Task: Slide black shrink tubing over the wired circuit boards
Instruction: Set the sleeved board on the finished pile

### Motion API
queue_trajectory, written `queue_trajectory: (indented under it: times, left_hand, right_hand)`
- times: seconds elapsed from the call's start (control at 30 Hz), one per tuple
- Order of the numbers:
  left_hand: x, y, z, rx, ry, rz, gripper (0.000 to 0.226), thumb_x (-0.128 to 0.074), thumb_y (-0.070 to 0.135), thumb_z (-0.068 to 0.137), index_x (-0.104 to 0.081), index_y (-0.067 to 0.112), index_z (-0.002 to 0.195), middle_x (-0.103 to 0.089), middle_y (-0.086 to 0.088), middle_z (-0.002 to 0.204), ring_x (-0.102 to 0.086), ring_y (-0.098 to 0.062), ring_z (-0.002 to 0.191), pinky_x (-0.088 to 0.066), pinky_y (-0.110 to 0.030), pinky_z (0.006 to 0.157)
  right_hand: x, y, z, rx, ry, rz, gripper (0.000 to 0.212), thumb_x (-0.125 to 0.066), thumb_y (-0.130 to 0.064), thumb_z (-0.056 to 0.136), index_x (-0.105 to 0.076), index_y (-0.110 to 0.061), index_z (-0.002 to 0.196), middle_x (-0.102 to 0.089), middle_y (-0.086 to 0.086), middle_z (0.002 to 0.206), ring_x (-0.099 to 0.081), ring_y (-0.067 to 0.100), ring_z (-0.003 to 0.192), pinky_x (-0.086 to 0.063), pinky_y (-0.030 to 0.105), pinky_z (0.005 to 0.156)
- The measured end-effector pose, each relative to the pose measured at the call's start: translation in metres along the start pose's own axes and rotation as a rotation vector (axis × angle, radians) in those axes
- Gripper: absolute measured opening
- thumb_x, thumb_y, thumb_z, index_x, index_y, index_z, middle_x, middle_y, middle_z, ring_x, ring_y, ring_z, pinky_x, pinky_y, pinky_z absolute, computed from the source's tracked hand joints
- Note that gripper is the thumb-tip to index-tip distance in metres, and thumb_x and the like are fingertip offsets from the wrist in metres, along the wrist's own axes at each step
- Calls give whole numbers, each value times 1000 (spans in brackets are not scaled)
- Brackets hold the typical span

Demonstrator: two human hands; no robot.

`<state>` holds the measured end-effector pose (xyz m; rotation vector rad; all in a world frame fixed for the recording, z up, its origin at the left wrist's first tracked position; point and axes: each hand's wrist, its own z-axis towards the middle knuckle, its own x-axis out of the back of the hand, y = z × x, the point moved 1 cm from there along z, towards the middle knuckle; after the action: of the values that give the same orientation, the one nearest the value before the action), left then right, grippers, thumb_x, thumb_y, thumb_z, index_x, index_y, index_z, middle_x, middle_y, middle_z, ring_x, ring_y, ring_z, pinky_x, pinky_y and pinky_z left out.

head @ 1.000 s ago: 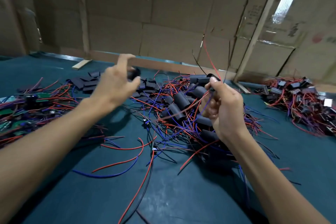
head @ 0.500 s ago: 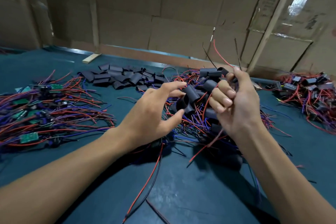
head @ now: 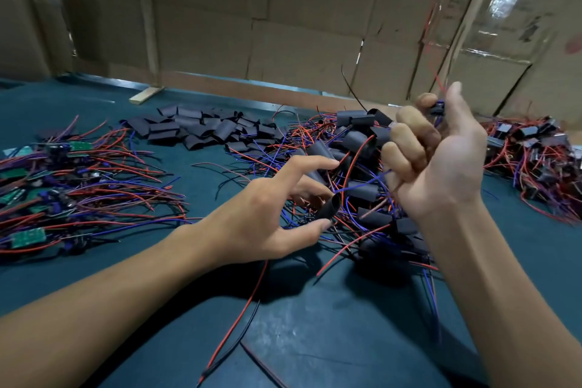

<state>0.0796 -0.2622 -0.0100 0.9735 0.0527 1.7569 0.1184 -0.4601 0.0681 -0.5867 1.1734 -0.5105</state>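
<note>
My left hand [head: 267, 214] pinches a short black shrink tube [head: 329, 206] between thumb and middle fingers, index finger stretched out above it. My right hand [head: 441, 161] is raised palm up, fingers curled around a wired circuit board [head: 437, 109] whose red and black leads stick up behind it. Both hands hover over a heap of sleeved boards with red and blue wires [head: 356, 167]. Flat unused black tubes [head: 201, 131] lie in a pile at the back centre.
Bare green boards with red and purple wires [head: 63, 179] cover the left of the teal table [head: 315, 324]. Another tangle of wired parts [head: 535, 154] lies at the far right. Cardboard walls [head: 283, 25] close off the back. Loose red and black wires [head: 245, 309] trail toward me.
My left hand came back from the tube pile to the centre with a black tube in its fingers. My right hand rose and turned palm up with the board.
</note>
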Motion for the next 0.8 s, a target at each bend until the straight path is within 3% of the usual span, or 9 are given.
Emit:
queue_trajectory:
  times: [0.2, 0.37, 0.6, 0.8]
  left_hand:
    - [2, -3, 1, -13, -12, 32, 70, -77, 19, 87, -38, 18, 145, -69, 8, 119, -65, -6, 108, -50, -23, 92]
    - [1, 1, 1, -52, -35, 65, 71, -76, 21, 88, -36, 19, 146, -68, 8, 121, -64, -5, 109, -47, -19, 95]
    - [0, 10, 0, -75, -69, 107, 70, -78, 17, 85, -41, 14, 145, -69, 2, 120, -65, -8, 115, -53, -44, 95]
    - [0, 8, 0, -53, -93, 140, 70, -77, 18, 86, -41, 12, 146, -68, 5, 122, -64, -9, 115, -52, -44, 94]
  right_hand:
    - [5, -7, 5, -95, 64, -192, 41, -41, -54, 105, -46, -26, 76, -19, -9, 57, -12, 6, 37, -13, 19, 29]
    - [5, -2, 7, -126, 114, -205, 42, -39, -55, 105, -45, -26, 76, -20, -9, 55, -12, 6, 36, -10, 17, 30]
    - [2, 12, 6, -125, 214, -172, 43, -38, -52, 107, -44, -23, 76, -22, -9, 53, -14, 5, 35, -12, 18, 29]
    - [6, 9, 8, -118, 263, -102, 40, -39, -50, 107, -42, -22, 78, -21, -9, 54, -15, 5, 35, -10, 18, 29]
